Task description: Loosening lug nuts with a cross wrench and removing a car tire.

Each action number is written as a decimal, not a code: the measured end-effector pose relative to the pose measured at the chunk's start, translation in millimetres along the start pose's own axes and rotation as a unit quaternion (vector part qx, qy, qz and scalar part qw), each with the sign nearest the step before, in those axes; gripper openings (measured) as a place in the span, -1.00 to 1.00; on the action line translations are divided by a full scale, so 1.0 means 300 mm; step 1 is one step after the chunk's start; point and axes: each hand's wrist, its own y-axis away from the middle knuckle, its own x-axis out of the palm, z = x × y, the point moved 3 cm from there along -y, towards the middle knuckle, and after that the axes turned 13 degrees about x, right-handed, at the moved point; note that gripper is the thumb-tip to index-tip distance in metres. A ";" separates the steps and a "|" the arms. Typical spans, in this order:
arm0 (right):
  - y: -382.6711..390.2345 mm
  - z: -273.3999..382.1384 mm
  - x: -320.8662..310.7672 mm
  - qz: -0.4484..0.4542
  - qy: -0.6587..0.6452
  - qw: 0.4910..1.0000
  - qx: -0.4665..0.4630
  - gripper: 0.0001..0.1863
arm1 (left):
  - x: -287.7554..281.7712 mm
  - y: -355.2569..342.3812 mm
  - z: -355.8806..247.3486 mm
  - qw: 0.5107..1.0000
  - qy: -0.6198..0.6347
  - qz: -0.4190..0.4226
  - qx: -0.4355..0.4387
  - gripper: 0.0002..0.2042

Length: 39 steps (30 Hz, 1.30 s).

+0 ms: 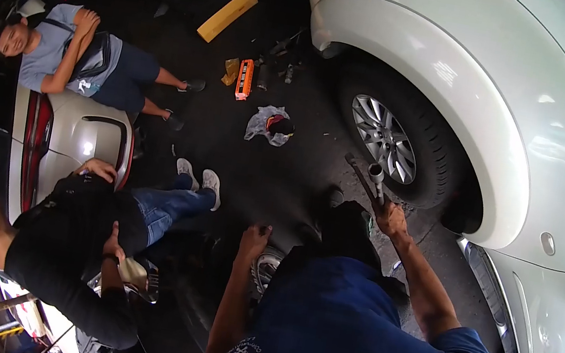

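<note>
1. Wears, nearest the camera between five and six o'clock, a dark-blue short-sleeved fabric shirt (362,324) with a pale round crest.
2. Grasps in the right hand (391,219), at three o'clock, a silver steel bar with a round socket end (376,177) and a dark brown steel bar (362,176). Cannot tell whether joined or separate.
3. Wraps the right fingers around the lower ends of both, with upper ends slanting toward eleven o'clock, close by a silver multi-spoke alloy wheel (393,146) in a black rubber tyre (442,162), at two o'clock. Cannot tell whether touching.
4. Over that tyre, between one and two o'clock: flared fender of a glossy white car (465,65).
5. Curls the fingers of the left hand (254,242) at six o'clock. Cannot tell whether around anything. Just beside: round grey metal wheel (265,269), partly hidden.
6. On the dark floor toward eleven o'clock, going outward: crumpled white plastic bag (260,123), orange-and-black box (244,80), long yellow box (227,14).
7. At nine o'clock: pale car with a red tail light (66,151).
8. At eight o'clock: person in a black long-sleeved top and blue jeans (65,267).
9. At ten o'clock: person in a grey T-shirt and dark shorts (57,40), arms folded.
</note>
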 end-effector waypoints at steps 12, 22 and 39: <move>-0.253 -0.056 0.186 -0.107 -0.065 0.974 0.191 -0.76 | -0.136 -0.659 -0.124 0.925 -0.278 0.249 0.074 -0.39; -0.248 0.219 0.182 -0.163 -0.396 0.806 0.409 -0.76 | -0.409 -1.059 -0.185 0.863 -0.225 0.417 0.178 -0.35; -0.786 0.058 0.726 -0.294 -0.642 0.591 0.390 -0.68 | 0.745 -1.572 -0.483 0.689 -0.165 0.454 0.541 -0.56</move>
